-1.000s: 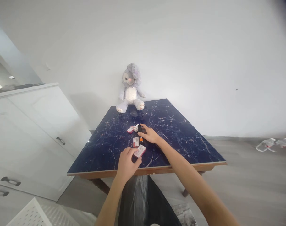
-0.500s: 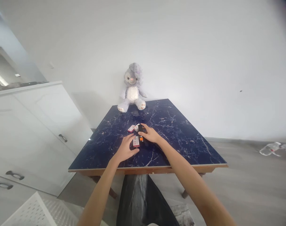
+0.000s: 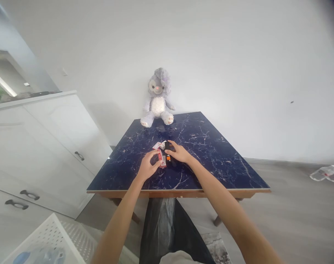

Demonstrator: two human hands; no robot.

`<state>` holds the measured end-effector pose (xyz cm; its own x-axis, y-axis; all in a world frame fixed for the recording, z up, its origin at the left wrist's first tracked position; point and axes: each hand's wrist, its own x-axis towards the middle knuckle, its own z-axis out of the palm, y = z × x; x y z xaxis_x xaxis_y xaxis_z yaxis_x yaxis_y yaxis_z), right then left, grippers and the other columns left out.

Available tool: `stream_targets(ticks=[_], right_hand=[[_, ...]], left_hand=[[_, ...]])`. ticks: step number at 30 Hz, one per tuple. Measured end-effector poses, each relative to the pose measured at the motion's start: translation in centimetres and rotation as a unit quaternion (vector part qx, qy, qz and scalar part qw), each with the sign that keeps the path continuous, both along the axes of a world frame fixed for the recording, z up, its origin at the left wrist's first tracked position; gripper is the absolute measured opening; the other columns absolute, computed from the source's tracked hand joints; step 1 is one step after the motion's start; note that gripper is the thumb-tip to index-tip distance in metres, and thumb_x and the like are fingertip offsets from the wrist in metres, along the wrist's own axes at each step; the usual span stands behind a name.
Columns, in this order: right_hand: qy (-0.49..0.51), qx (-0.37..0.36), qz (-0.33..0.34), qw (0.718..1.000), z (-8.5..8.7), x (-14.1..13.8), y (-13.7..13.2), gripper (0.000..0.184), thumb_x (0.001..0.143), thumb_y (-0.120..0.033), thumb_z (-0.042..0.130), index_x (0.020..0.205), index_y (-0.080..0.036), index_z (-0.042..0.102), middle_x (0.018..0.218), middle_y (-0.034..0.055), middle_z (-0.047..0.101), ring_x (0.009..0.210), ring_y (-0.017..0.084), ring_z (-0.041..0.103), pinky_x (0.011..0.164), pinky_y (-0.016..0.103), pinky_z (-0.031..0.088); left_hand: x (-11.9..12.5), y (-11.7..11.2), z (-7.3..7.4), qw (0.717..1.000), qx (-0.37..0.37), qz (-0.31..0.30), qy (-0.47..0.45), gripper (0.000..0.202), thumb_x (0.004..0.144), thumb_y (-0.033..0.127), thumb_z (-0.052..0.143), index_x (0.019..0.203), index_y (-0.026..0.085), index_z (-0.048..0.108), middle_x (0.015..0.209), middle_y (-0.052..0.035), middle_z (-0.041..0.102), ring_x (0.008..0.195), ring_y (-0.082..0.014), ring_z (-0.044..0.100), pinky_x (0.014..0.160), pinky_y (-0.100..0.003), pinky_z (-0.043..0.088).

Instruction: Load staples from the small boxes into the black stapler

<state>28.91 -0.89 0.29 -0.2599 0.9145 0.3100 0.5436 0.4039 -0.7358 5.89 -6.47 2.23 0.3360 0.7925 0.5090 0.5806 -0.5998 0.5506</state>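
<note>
At the near left corner sits a white perforated basket (image 3: 50, 240). Beyond the near edge of the dark marble table (image 3: 211, 161), the left hand (image 3: 147, 168) has travelled from that edge out to the middle cluster. Its fingers are narrowed around a red-and-white box (image 3: 160, 158), now tipped up rather than flat. Just right of it, the right hand (image 3: 180, 154) stays draped over a black device (image 3: 167, 146) with an orange patch; whether it clasps or merely presses cannot be told. Two more small boxes (image 3: 159, 145) lie just beyond. Farthest, a grey plush rabbit (image 3: 158, 99) sits against the wall.
</note>
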Motion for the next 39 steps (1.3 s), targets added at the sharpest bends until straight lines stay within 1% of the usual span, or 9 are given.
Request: stream_targets(ticks=[4,8,11,14,18,21,23,28,39], right_hand=[[-0.002,-0.005,-0.005,1.0,0.0,0.0,0.0,0.068,0.089,-0.055,0.059,0.148,-0.028,0.038,0.121,0.0066,0.068,0.093,0.022,0.069,0.09,0.037,0.051],[0.005,-0.011,-0.005,1.0,0.0,0.0,0.0,0.068,0.089,-0.055,0.06,0.147,-0.028,0.038,0.121,0.0068,0.068,0.094,0.022,0.069,0.091,0.038,0.051],[0.009,-0.02,-0.01,1.0,0.0,-0.1,0.1,0.068,0.088,-0.053,0.061,0.147,-0.028,0.039,0.121,0.0067,0.068,0.094,0.022,0.069,0.092,0.038,0.051],[0.011,-0.025,-0.012,1.0,0.1,-0.1,0.1,0.068,0.088,-0.053,0.062,0.147,-0.028,0.04,0.121,0.0068,0.068,0.093,0.023,0.07,0.091,0.038,0.051],[0.01,-0.025,-0.006,1.0,0.0,-0.1,0.2,0.068,0.088,-0.053,0.061,0.148,-0.028,0.038,0.12,0.0069,0.068,0.092,0.023,0.07,0.089,0.038,0.052],[0.007,-0.025,-0.006,1.0,-0.1,0.0,0.2,0.069,0.088,-0.054,0.061,0.148,-0.028,0.037,0.121,0.0073,0.068,0.092,0.023,0.07,0.089,0.038,0.052],[0.007,-0.019,-0.004,1.0,-0.1,0.0,0.2,0.069,0.089,-0.054,0.06,0.148,-0.028,0.037,0.122,0.0071,0.068,0.094,0.023,0.07,0.091,0.038,0.052],[0.0,-0.01,-0.007,1.0,-0.2,0.0,0.3,0.067,0.089,-0.055,0.06,0.147,-0.029,0.038,0.123,0.0063,0.067,0.099,0.024,0.069,0.094,0.039,0.05],[-0.001,-0.013,-0.003,1.0,-0.3,0.1,0.3,0.069,0.09,-0.055,0.06,0.149,-0.027,0.037,0.12,0.0084,0.068,0.088,0.021,0.069,0.087,0.036,0.052]], left_hand=[[0.0,0.1,-0.4,0.999,-0.02,-0.015,0.042,0.035,0.084,0.032,0.067,0.118,0.027,0.061,0.123,-0.0063,0.066,0.116,-0.0272,0.058,0.103,-0.046,0.042],[-0.4,0.2,-1.2,0.999,-0.044,0.018,0.026,0.024,0.084,0.031,0.065,0.107,0.026,0.06,0.119,-0.0048,0.068,0.111,-0.0266,0.061,0.099,-0.047,0.045],[-0.6,0.6,-1.8,0.998,-0.035,0.029,0.054,0.01,0.083,0.031,0.065,0.09,0.024,0.061,0.127,-0.0068,0.065,0.12,-0.0301,0.056,0.102,-0.051,0.041],[-0.6,0.8,-1.9,0.995,-0.017,0.018,0.097,0.016,0.08,0.035,0.069,0.078,0.023,0.059,0.137,-0.0092,0.059,0.128,-0.0346,0.05,0.103,-0.057,0.038],[-0.3,0.5,-1.3,0.995,-0.011,0.0,0.094,0.021,0.078,0.038,0.072,0.083,0.023,0.058,0.136,-0.0089,0.059,0.125,-0.0335,0.052,0.102,-0.053,0.039],[-0.2,0.3,-1.1,0.995,-0.028,-0.02,0.093,0.022,0.078,0.037,0.072,0.084,0.023,0.056,0.123,-0.0071,0.066,0.113,-0.0304,0.058,0.098,-0.048,0.043],[-0.3,0.4,-1.2,0.996,-0.037,-0.012,0.076,0.025,0.077,0.037,0.072,0.083,0.023,0.052,0.117,-0.0067,0.066,0.108,-0.0282,0.06,0.095,-0.045,0.044],[-0.5,0.8,-1.9,0.998,-0.05,-0.002,0.038,0.034,0.075,0.035,0.074,0.089,0.023,0.047,0.129,-0.0094,0.057,0.116,-0.027,0.055,0.096,-0.043,0.044],[-0.1,0.6,-1.0,0.995,-0.046,-0.04,0.081,0.021,0.082,0.034,0.069,0.086,0.023,0.052,0.121,-0.0061,0.064,0.11,-0.0267,0.057,0.098,-0.044,0.042]])
